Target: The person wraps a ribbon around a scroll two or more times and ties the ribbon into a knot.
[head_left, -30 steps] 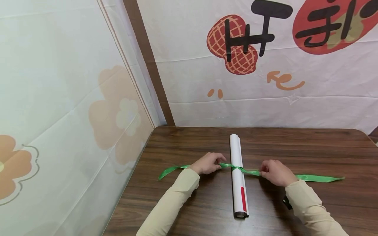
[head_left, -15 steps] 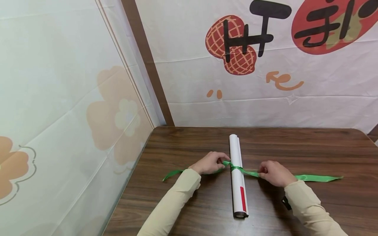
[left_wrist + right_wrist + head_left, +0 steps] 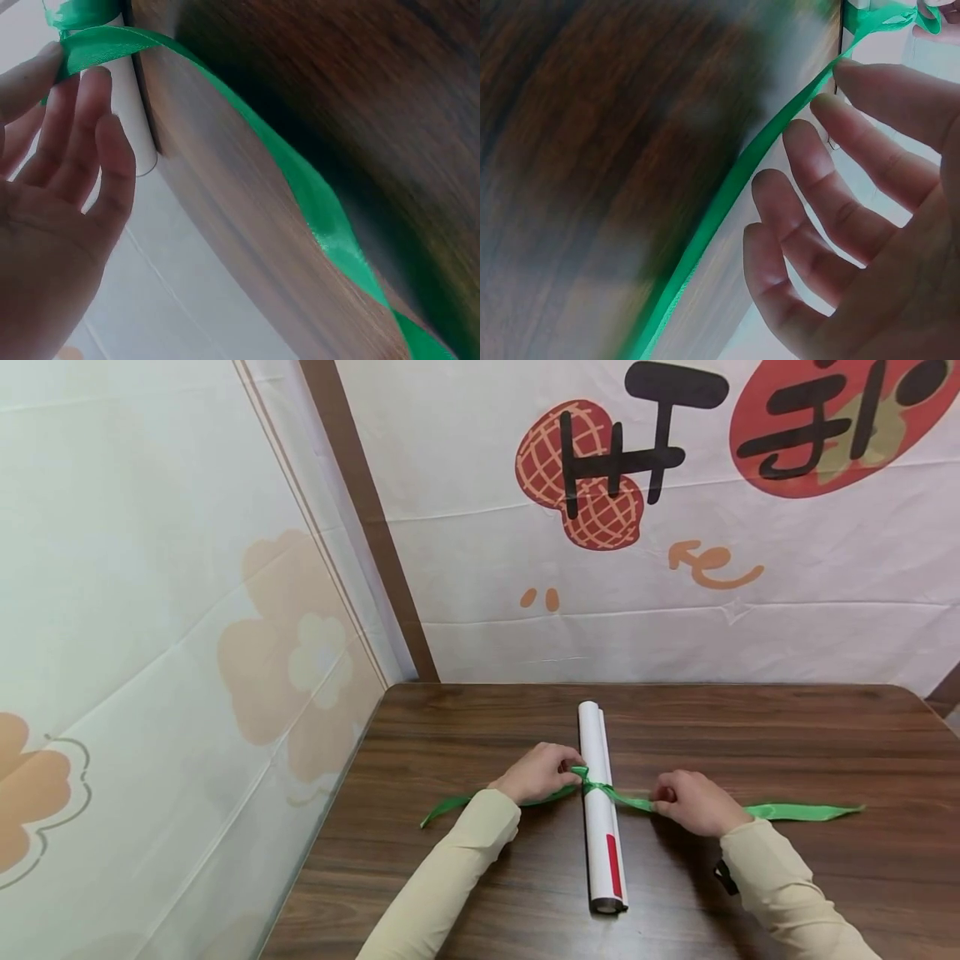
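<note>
A white paper roll (image 3: 596,835) with a red label and a dark end cap lies lengthwise on the table. Round its middle runs a green ribbon (image 3: 598,787), crossed on top, with a tail out to each side. My left hand (image 3: 536,774) pinches the left tail close beside the roll, where the ribbon (image 3: 97,49) is folded up between thumb and finger. Farther out on the other side, my right hand (image 3: 697,802) pinches the right tail between thumb and forefinger. In the right wrist view this ribbon (image 3: 727,199) slants past the other fingers, its loose end trailing away.
The brown wooden table (image 3: 450,727) carries the roll. A white printed cloth (image 3: 487,643) hangs behind the table's far edge, and another flowered cloth (image 3: 187,710) stands along the left side. A black strap (image 3: 725,877) shows at the right wrist.
My left hand has moved right along the left tail up to the roll, folding the ribbon there; the tail's far end was drawn slightly inward. The right hand stays nearly still, still pinching its tail.
</note>
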`<state>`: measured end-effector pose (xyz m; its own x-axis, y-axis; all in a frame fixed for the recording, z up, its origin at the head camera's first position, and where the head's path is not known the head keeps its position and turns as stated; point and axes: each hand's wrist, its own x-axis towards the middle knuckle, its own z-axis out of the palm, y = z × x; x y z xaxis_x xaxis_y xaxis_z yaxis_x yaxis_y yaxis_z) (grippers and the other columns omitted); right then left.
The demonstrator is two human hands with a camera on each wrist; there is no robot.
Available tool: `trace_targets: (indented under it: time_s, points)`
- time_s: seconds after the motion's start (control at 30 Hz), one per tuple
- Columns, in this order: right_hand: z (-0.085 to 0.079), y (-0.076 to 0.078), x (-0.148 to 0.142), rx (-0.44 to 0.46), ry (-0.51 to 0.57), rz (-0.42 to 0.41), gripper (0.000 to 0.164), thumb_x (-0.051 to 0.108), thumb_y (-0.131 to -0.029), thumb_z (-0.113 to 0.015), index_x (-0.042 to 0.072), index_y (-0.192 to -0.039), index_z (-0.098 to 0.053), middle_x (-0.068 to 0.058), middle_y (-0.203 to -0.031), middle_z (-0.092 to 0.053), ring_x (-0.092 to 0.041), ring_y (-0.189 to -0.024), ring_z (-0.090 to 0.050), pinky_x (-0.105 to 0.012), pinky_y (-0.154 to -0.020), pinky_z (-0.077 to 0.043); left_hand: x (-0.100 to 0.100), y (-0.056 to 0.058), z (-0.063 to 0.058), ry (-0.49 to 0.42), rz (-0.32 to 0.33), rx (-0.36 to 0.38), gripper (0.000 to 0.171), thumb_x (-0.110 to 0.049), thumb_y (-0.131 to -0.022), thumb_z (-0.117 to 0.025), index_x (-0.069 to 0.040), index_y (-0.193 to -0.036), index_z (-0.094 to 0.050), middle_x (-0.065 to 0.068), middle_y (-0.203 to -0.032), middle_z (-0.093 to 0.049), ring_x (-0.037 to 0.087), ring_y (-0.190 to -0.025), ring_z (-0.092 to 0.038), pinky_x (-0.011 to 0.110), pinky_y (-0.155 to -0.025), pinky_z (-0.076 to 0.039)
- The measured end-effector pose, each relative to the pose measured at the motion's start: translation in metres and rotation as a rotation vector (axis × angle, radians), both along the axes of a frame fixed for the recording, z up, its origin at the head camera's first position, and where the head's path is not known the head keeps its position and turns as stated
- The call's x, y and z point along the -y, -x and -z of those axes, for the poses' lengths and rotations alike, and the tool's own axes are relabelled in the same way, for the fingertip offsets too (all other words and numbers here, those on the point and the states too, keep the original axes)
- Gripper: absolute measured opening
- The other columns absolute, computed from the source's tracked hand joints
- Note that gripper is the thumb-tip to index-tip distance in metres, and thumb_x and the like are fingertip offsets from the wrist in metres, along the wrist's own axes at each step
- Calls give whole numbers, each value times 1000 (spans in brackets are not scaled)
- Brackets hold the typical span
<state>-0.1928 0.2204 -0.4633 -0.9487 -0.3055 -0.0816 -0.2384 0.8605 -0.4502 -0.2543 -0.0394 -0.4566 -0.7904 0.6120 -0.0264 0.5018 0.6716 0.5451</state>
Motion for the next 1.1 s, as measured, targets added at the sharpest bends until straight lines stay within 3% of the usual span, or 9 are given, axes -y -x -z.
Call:
trace_targets:
  time_s: [0.3,0.5,0.63,0.77,1.1]
  points:
    - [1,-2,-3,-26,46,-60,6,16,-88,-67,13,-83,-67,4,-72,-55,-10,-67,-47,-29,-60,-40,-5,0,0,4,-34,-29,16,-26,-91,-67,-16,-103,-72,-7,-81,-61,4,-69,-50,16,-61,-43]
    - [1,-3,-6,-9,84,-89,21,30,-92,-64,16,-78,-63,7,-66,-50,-7,-61,-43,-24,-57,-36,-9,0,0,-10,-49,-43,15,-27,-92,-67,-15,-100,-71,-5,-88,-59,3,-72,-52,15,-61,-44]
    - [2,-3,-8,34,75,-72,18,33,-84,-72,15,-83,-66,6,-71,-56,-9,-65,-47,-27,-59,-39,-12,1,1,-35,-42,-40,14,-24,-92,-66,-13,-98,-72,-4,-88,-61,3,-71,-52,15,-60,-44]
    - [4,-1,-9,10,56,-66,16,25,-80,-77,14,-84,-67,5,-72,-56,-10,-66,-48,-28,-60,-40,-14,6,4,-65,-37,-36,13,-21,-93,-65,-11,-98,-72,-3,-87,-64,2,-70,-53,14,-60,-44]
    - [0,2,-9,-38,-62,31,7,14,-87,-67,11,-92,-69,-2,-84,-68,-15,-73,-60,-40,-62,-49,-18,12,9,-188,-59,2,8,-16,-91,-67,-12,-94,-72,-3,-80,-67,0,-64,-53,14,-60,-44]
